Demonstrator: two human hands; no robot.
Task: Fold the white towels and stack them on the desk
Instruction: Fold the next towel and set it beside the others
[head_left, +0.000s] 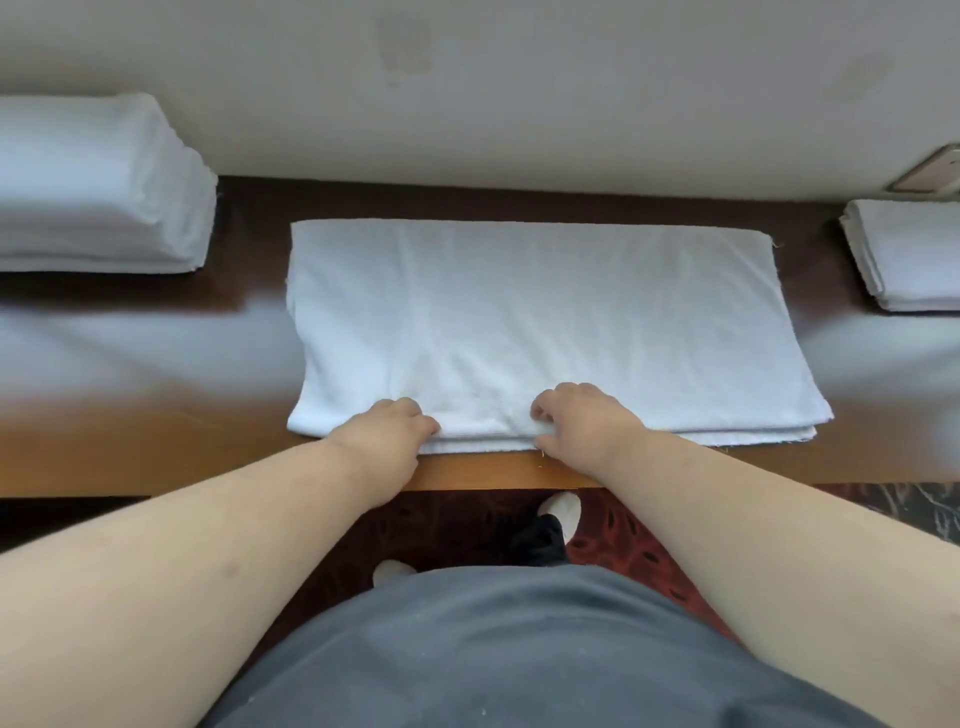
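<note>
A white terry-cloth towel, folded into a broad flat rectangle of several layers, lies in the middle of the glossy brown wooden tabletop, its long near edge running close along the tabletop's near edge. Both hands sit on that near edge, close together. The left hand has its fingers curled down over the towel's near-left part, gripping the edge layers. The right hand is just beside it toward the centre, fingers bent and thumb tucked low, pinching the towel's edge.

At the far left of the tabletop stands a tall stack of folded white towels, well apart from the towel under the hands. At the far right a lower stack of folded white towels is partly cut off by the picture's border. A pale wall rises behind the tabletop. Below the near edge show a dark grey shirt, a red patterned carpet and pale shoes.
</note>
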